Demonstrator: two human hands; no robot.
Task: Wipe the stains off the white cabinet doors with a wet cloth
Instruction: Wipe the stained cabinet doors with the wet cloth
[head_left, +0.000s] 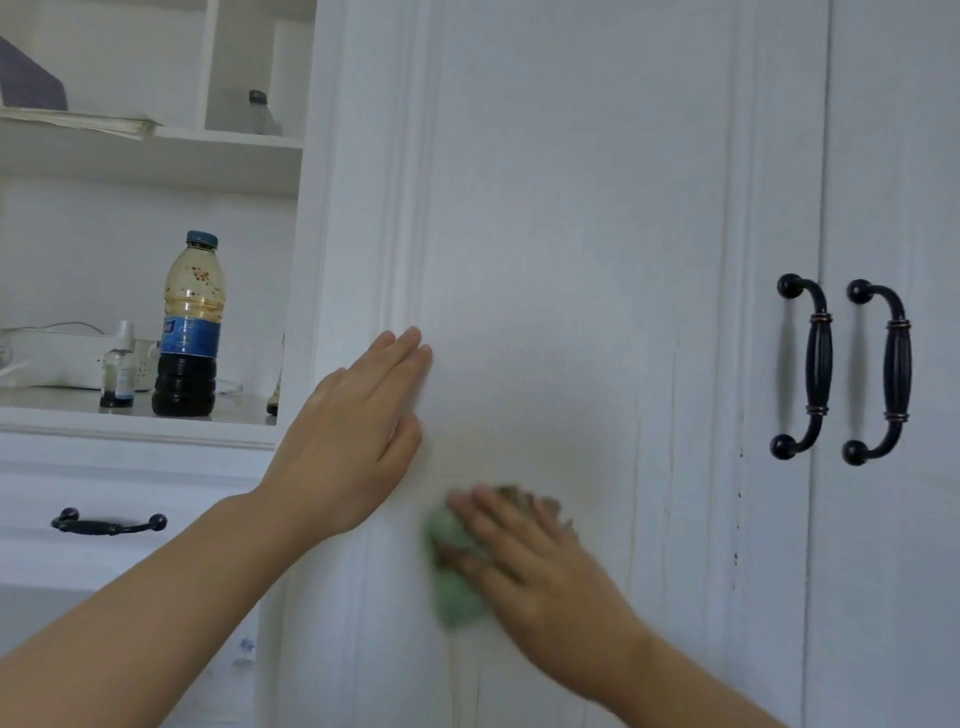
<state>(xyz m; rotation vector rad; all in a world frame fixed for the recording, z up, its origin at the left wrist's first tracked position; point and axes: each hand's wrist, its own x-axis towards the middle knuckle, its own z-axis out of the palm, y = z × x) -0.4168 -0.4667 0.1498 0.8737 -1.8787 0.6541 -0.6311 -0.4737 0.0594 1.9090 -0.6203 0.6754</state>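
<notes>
Head view of a white cabinet door (571, 208) that fills the centre of the frame, with a second door (893, 156) adjoining it at 3 o'clock. The left hand (348, 441) lies flat on the door's moulded left edge, fingers straight and together, pointing toward 1 o'clock; it holds nothing. At 5 o'clock from it, the right hand (530, 561) presses a green cloth (452, 577) against the door panel, fingers spread and extended over the cloth rather than curled round it; both hand and cloth are blurred. The cloth protrudes from under the hand toward 9 o'clock, and a brownish part of it shows past the fingertips at 12 o'clock. Dark specks (737, 519) run in a vertical line down the door's right moulding, at 3 o'clock from the right hand. Two dark curved handles flank the seam between the doors: one (810, 366) on the wiped door, one (888, 371) on its neighbour. At 9 o'clock, open shelving holds a plastic bottle (188, 325) of dark liquid with a blue label and cap, with a small dropper bottle (119, 366) just beside it. Below the shelf, a drawer carries a dark handle (109, 524).
</notes>
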